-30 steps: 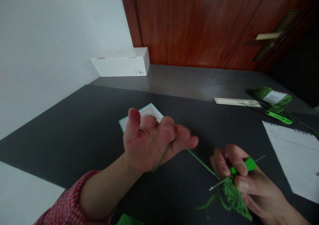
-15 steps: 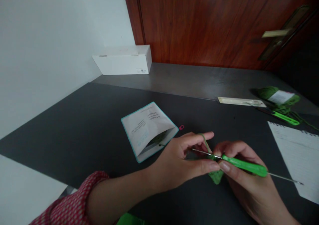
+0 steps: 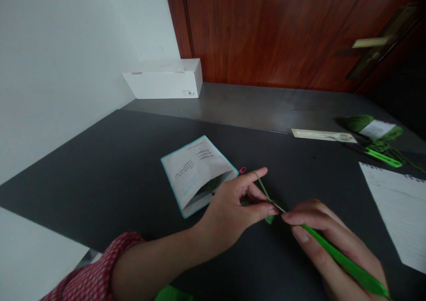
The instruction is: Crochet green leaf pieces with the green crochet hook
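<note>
My right hand is closed around the bright green handle of a crochet hook. The hook's thin metal shaft reaches left to the work at my left fingertips. Between thumb and fingers, my left hand pinches a small green crochet piece, mostly hidden behind the thumb. Green yarn loops over my raised left index finger and runs down to the hook's tip. Beside the left hand lies a white pouch with a teal edge, its mouth open on dark green yarn.
A pink stitch marker lies at the pouch's corner. On the right are a ball of green yarn, a pale flat strip, a green-handled tool and a notebook. A white box stands at the back by the wall.
My right hand has moved right and down, away from my left, and the hook now slants more steeply. My left hand has shifted slightly left with the crochet piece.
</note>
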`<state>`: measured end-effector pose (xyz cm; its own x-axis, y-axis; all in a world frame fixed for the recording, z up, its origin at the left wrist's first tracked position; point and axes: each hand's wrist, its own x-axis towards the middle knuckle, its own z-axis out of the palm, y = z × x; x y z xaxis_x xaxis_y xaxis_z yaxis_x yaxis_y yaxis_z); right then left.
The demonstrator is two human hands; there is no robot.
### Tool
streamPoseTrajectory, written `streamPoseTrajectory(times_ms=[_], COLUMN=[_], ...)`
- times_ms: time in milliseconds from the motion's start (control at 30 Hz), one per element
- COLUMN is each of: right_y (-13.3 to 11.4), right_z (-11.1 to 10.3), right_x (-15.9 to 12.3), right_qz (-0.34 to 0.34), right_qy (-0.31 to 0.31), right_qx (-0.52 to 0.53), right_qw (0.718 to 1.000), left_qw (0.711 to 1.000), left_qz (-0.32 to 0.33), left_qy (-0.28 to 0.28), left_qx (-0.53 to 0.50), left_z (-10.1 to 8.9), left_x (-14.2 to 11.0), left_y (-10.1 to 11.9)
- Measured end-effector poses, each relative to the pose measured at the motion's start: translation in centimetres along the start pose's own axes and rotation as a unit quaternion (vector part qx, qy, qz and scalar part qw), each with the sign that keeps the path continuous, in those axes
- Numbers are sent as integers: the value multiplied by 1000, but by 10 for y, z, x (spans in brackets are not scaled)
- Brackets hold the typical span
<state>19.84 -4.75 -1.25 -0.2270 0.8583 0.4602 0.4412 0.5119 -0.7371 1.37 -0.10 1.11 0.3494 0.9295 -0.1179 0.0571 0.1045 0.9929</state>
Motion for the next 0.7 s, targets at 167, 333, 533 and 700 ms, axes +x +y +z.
streamPoseTrajectory(times_ms=[167, 333, 533, 700], right_y=[0, 4, 10, 5], right_z=[6, 8, -3, -5], right_x=[-5, -9, -9, -1], right_qz=[-102, -206, -287, -169], right_qy=[-12, 12, -41, -39], right_qx=[-81, -220, -261, -68], right_qw=[991, 953, 921, 982], left_qw=[999, 999, 975, 988], left_qz=[14, -28, -109, -58], left_qy=[19, -12, -90, -65], left_qx=[45, -29, -170, -124], left_z=[4, 5, -2, -4], left_x=[-1, 1, 1, 3], left_y=[-3, -7, 2, -1])
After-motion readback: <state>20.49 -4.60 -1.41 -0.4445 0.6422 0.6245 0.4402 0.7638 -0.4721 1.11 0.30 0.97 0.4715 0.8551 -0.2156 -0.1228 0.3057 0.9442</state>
